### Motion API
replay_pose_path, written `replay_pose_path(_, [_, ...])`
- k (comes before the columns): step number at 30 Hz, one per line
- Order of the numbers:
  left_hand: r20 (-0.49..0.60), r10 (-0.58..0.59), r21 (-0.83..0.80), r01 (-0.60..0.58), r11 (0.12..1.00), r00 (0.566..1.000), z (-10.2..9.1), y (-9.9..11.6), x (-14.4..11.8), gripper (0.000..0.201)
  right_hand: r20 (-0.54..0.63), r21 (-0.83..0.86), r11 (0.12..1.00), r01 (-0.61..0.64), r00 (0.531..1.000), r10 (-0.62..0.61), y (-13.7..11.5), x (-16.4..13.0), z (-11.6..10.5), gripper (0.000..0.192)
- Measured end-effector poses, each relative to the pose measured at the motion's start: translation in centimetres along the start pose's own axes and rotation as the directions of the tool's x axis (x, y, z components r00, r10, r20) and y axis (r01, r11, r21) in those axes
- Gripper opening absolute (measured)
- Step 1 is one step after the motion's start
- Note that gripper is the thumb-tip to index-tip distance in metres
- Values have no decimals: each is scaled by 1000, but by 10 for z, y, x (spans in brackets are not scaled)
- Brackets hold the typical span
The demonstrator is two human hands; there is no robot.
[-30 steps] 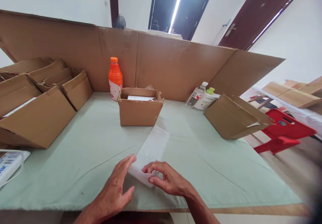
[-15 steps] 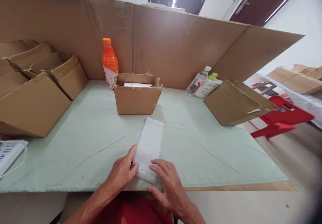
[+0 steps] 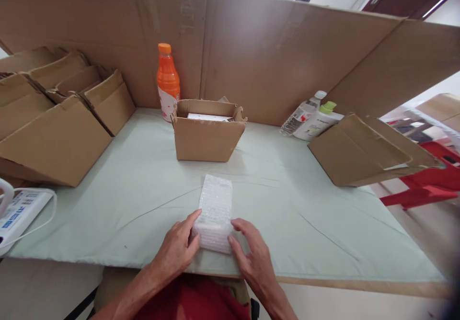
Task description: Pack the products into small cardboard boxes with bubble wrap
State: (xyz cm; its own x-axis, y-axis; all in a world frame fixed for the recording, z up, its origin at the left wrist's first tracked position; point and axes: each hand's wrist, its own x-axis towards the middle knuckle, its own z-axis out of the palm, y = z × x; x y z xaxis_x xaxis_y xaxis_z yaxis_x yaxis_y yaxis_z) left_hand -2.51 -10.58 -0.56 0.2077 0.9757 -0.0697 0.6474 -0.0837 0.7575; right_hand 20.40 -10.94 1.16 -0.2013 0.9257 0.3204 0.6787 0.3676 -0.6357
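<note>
A clear bubble-wrap packet [image 3: 216, 200] lies flat on the table near its front edge, pointing away from me. Its near part looks thicker, like a folded layer; what it wraps, if anything, cannot be made out. My left hand [image 3: 178, 243] holds the packet's left edge, with thumb and index finger curved apart along it. On the opposite side, my right hand [image 3: 253, 248] grips the right edge in the same way. The remaining fingers of both hands are partly hidden. Beyond the packet stands an open cardboard box [image 3: 204, 140] with a white item [image 3: 208, 117] inside.
Brown cardboard boxes [image 3: 61, 140] crowd the left, and a power strip [image 3: 23, 217] with a white cable lies before them. An orange bottle [image 3: 167, 80] stands behind the middle box. At right are a clear bottle [image 3: 302, 114], a white bottle [image 3: 318, 124] and a tilted box [image 3: 359, 152].
My right hand has moved from above the packet to its right edge. The packet now lies straighter, with its near part looking folded. The camera view has tilted down and shifted left.
</note>
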Motion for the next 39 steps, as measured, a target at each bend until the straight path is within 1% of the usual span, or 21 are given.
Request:
replay_pose_path(1, [23, -31, 21, 31, 999, 999, 1, -1, 7, 59, -74, -57, 996, 74, 994, -78, 0, -1, 0, 25])
replay_pose_path(2, [36, -38, 43, 36, 998, 999, 3, -2, 12, 60, -84, -99, 984, 147, 984, -156, 0, -2, 0, 27])
replay_pose_path(3, [28, -22, 65, 20, 998, 999, 4, -2, 16, 60, -37, -126, 969, 211, 975, -217, -1, -2, 1, 28])
replay_pose_path(5, [-61, 62, 107, -55, 993, 996, 4, -4, 19, 57, 112, -157, 944, 292, 954, -276, -4, 0, 5, 31])
replay_pose_path(8, [-188, 257, 144, -232, 962, 948, 1, -4, 8, 55, 215, -180, 939, 294, 943, -254, -6, 5, 12, 29])
replay_pose_path(10, [-151, 354, 120, -338, 933, 923, -3, -3, -4, 61, 230, -132, 961, 245, 950, -211, -4, 6, 14, 27])
replay_pose_path(12, [-91, 373, 71, -367, 927, 923, -5, -2, -13, 65, 272, -59, 982, 179, 949, -157, -1, 5, 12, 25])
replay_pose_path(14, [-70, 302, 45, -299, 953, 951, -5, 0, -14, 63, 278, -26, 990, 140, 952, -127, 0, 4, 8, 24])
replay_pose_path(18, [-71, 111, 138, -100, 985, 991, -2, 2, 7, 56, 117, -164, 963, 214, 973, -197, -5, 5, 2, 30])
replay_pose_path(19, [-71, 90, 183, -76, 980, 993, -3, 3, 14, 55, 118, -202, 948, 246, 967, -225, -8, 7, 3, 32])
replay_pose_path(22, [-101, 59, 225, -35, 974, 993, -7, 2, 24, 52, 232, -253, 913, 320, 936, -264, -10, 14, 10, 36])
replay_pose_path(24, [-149, -23, 85, 36, 996, 989, -9, -1, 20, 54, 233, -252, 913, 320, 936, -263, -6, 19, 18, 33])
replay_pose_path(26, [-165, -179, -198, 145, 969, 970, -8, -5, 11, 62, 150, -205, 943, 262, 960, -235, -1, 24, 25, 27])
replay_pose_path(27, [-142, -258, -364, 192, 911, 956, -7, -6, 6, 66, 100, -161, 963, 215, 974, -201, 0, 26, 28, 25])
replay_pose_path(29, [-57, -353, -650, 234, 723, 934, -4, -4, -2, 78, 46, -42, 995, 90, 995, -88, 0, 28, 31, 23])
replay_pose_path(31, [25, -357, -809, 229, 542, 934, -2, 3, -4, 91, 115, 107, 993, -51, 993, 39, -5, 27, 31, 23])
replay_pose_path(33, [71, -344, -859, 233, 457, 936, -2, 12, -2, 97, 240, 216, 962, -167, 964, 113, -11, 26, 28, 24])
replay_pose_path(34, [77, -340, -860, 235, 454, 937, -2, 16, 0, 97, 274, 247, 950, -192, 954, 122, -12, 26, 25, 23])
replay_pose_path(36, [50, -338, -835, 225, 502, 940, -3, 20, 2, 91, 246, 269, 943, -194, 961, 127, -11, 26, 18, 26])
replay_pose_path(38, [-6, -321, -781, 196, 593, 947, -3, 19, 2, 86, 197, 288, 937, -200, 969, 146, -6, 28, 10, 44])
replay_pose_path(39, [-26, -304, -748, 183, 638, 952, -2, 18, 1, 84, 212, 310, 925, -219, 965, 157, -4, 30, 6, 57])
